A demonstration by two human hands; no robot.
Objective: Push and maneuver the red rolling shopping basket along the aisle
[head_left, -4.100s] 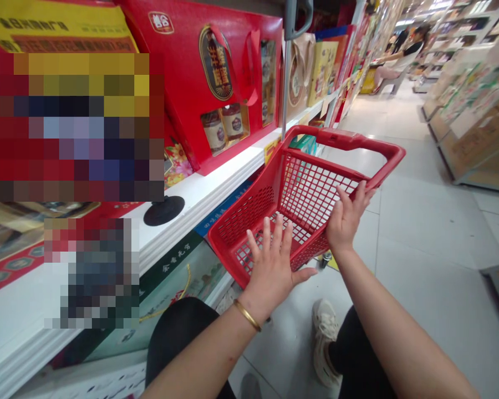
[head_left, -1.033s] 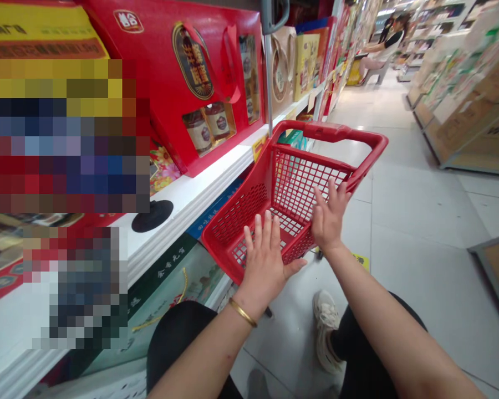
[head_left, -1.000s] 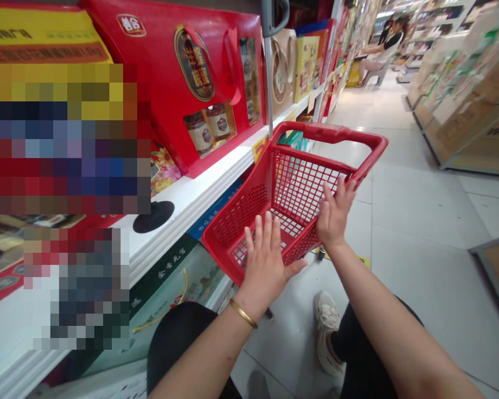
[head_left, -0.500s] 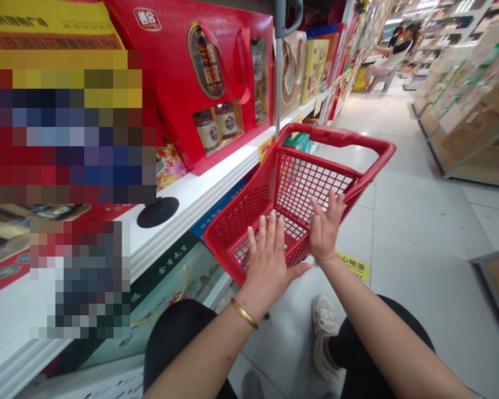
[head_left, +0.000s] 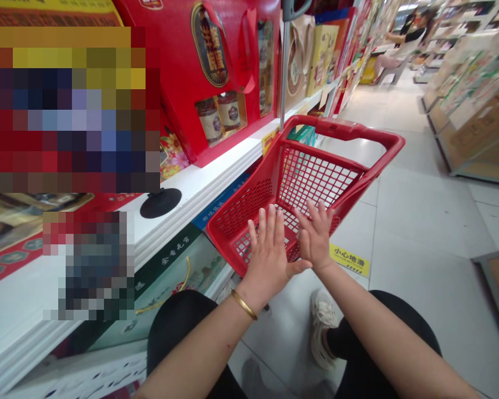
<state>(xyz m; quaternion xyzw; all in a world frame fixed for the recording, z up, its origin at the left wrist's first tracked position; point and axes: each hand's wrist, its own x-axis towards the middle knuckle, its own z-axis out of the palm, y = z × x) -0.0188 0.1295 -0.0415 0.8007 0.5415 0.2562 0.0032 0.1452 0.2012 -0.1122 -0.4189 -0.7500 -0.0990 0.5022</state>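
Note:
My left hand [head_left: 268, 257], with a gold bangle [head_left: 244, 305] at the wrist, is held out with its fingers spread and nothing in it. Close beside it, my right hand [head_left: 316, 235] is also empty, its fingers apart and slightly bent. Both appear in front of a red plastic shopping basket [head_left: 243, 202] with a long handle frame [head_left: 345, 130]; whether either touches its near rim I cannot tell. No goods show in the visible part of the basket, and my hands hide part of its near side.
Along the left runs a white shelf [head_left: 228, 149] with a red gift box [head_left: 170, 50] of jars and a black round base [head_left: 161, 203]. A yellow floor sign [head_left: 349, 260] lies on the tiles. Display stands [head_left: 482, 122] line the right, and a person [head_left: 411, 41] sits far down the aisle.
My right hand has shifted left and slightly down, closer to my left hand. The view has moved a little, so the shelf and box appear higher. The basket looks much the same.

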